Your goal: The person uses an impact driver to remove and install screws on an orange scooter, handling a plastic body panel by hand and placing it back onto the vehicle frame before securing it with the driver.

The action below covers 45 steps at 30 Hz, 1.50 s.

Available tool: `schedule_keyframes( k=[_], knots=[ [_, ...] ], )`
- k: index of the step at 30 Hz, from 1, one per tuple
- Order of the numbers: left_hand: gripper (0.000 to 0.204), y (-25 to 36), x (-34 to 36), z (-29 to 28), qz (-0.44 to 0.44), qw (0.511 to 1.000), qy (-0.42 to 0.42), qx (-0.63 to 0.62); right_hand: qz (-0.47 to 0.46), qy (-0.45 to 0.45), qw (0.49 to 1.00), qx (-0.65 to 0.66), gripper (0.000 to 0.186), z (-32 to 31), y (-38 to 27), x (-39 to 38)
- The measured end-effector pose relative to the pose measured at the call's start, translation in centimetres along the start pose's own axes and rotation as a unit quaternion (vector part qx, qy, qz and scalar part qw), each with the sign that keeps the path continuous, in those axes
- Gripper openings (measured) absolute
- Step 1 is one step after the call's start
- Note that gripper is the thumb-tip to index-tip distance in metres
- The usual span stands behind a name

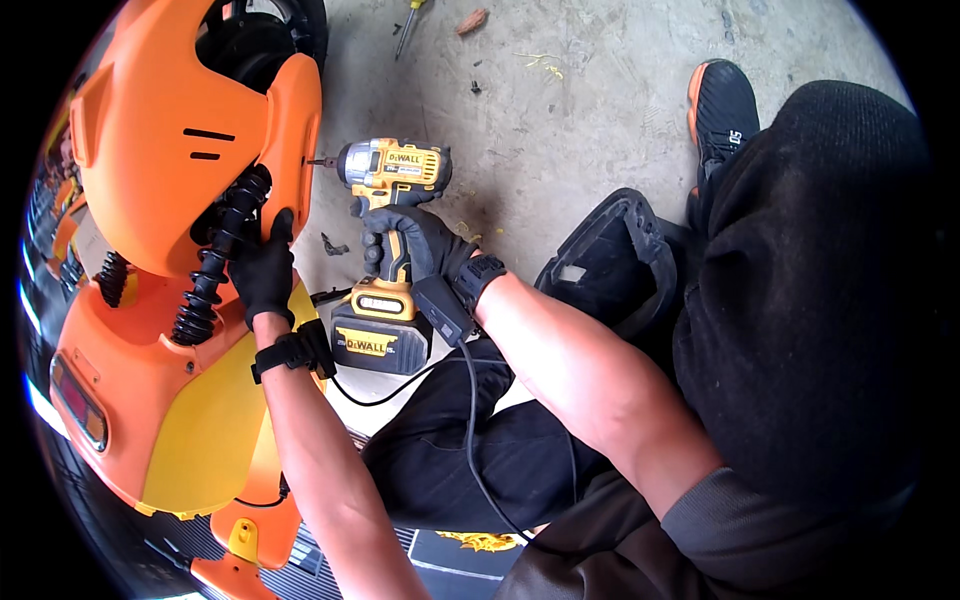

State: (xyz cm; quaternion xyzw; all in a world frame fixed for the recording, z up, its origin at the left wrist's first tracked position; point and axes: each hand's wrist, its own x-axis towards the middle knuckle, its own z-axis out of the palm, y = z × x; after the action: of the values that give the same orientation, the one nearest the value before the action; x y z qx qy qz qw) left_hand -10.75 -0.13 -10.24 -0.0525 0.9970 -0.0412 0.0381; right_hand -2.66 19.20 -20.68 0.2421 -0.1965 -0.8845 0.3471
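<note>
My right hand (412, 240), in a black glove, is wrapped round the grip of a yellow and black cordless impact driver (408, 168). The driver's bit (322, 162) points left and meets the edge of a narrow orange cover (292, 130). With thumb raised against the cover's lower end, my left hand (264, 272), also black-gloved, holds that end; some of its fingers are hidden. Right beside it runs a black coil-spring shock absorber (212, 270). These parts belong to an orange vehicle body (165, 165), probably a scooter, with a yellow panel (205, 430) below.
A black wheel (315, 30) shows at the top. On the grey concrete floor (590, 90) lie a screwdriver (408, 25), a reddish scrap (472, 21) and small black bits. A black plastic part (610, 260) rests by my leg. Cables (472, 430) hang from my wrists.
</note>
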Motion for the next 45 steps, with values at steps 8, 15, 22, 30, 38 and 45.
schedule_keyframes(
  k=[8,15,22,30,38,45],
  knots=[
    [0.074,3.2,0.1,-1.9,-0.144,0.980,-0.124,-0.061,0.005,-0.025,1.000,0.007,0.036,-0.8,-0.3,0.3],
    [0.067,1.9,0.0,-1.3,-0.084,0.993,-0.075,-0.031,0.003,-0.020,1.000,0.005,0.031,-0.1,-0.3,0.0],
    [0.056,1.5,0.0,-0.9,-0.048,0.997,-0.039,-0.038,-0.003,-0.007,1.000,-0.013,0.028,0.4,-0.3,-0.1],
    [0.056,0.9,-0.1,-0.4,-0.021,0.999,-0.023,-0.032,-0.035,0.032,0.972,-0.230,0.033,0.0,-0.9,-0.3],
    [0.062,1.5,-0.2,-0.6,-0.059,0.993,-0.021,-0.098,-0.041,0.070,0.869,-0.489,0.051,-2.3,-2.3,0.4],
    [0.062,2.0,-0.1,-1.0,-0.095,0.991,-0.054,-0.083,-0.144,0.017,0.720,-0.679,0.053,-5.7,-2.6,2.7]
  ],
)
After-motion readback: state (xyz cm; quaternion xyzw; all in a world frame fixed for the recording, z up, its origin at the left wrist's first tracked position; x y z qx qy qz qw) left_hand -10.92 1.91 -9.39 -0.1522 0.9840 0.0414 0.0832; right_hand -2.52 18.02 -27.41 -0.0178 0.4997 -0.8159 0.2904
